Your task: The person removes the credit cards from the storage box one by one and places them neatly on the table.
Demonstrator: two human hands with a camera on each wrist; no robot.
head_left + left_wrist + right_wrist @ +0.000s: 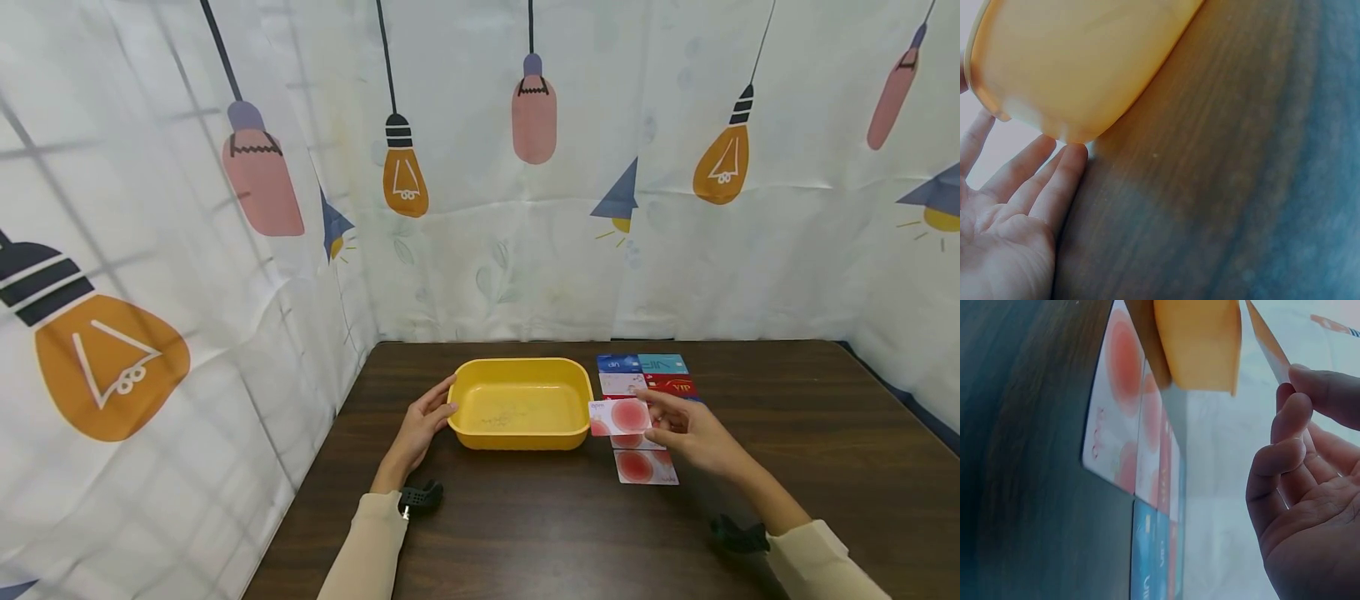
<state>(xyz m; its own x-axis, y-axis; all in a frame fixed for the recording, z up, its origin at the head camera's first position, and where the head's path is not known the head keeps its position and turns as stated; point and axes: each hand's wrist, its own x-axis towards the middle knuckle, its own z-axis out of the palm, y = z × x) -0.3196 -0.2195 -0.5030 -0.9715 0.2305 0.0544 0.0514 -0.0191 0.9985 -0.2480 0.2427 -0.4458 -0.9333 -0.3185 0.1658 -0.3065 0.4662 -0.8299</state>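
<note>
A: Head view. The right hand (pixel 693 433) pinches a glossy white card (pixel 619 416) with red discs, long axis left-right, above the yellow tub's (pixel 521 402) right rim.

B: And the left hand (pixel 420 425)?

A: Fingers straight, flat on the tub's left wall.

B: Left wrist view?

A: Fingertips (pixel 1072 156) touch a smooth rounded plastic corner on the wood-grain table (pixel 1222 187).

B: Right wrist view?

A: More cards (pixel 1147 462) lie flat beyond the curled fingers (pixel 1285 444), in a column.

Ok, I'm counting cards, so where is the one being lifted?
In the head view the white card with red circles is pinched in the right hand, just off the yellow tub's right rim, above the cards on the table.
</note>
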